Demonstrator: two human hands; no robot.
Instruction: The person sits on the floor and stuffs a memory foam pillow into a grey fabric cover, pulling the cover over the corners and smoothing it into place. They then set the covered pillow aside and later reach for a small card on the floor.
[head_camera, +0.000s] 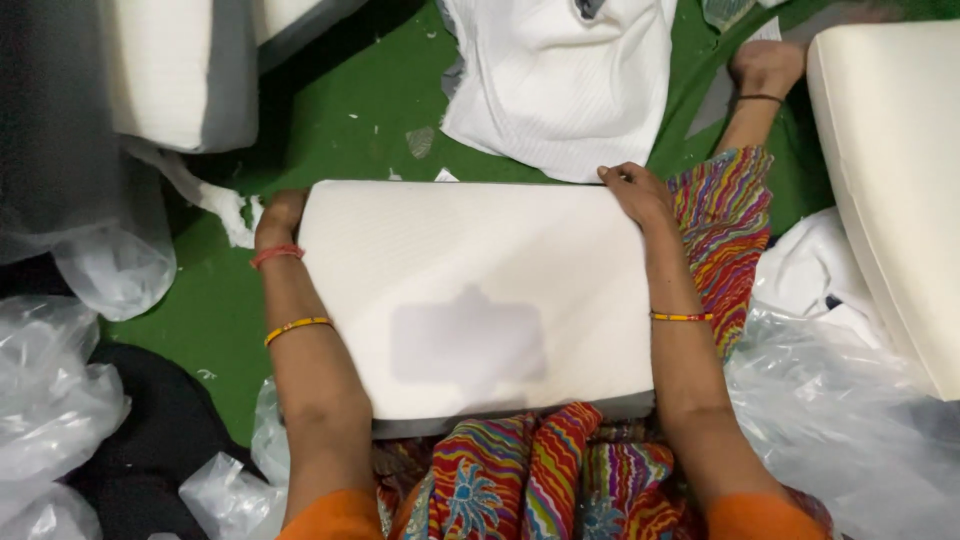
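We hold a white foam pillow (470, 295) at mid-frame, a grey rectangular label patch (468, 345) near its lower edge. Our left hand (280, 215) and right hand (635, 192) clasp its far corners. Farther up lies a white cover (565, 80).

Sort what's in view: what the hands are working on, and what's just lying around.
In hand:
white foam pillow, gripped at its ends by the left hand and right hand

Lying about:
white ribbed cover
clear plastic bags
other foam pillows
green floor
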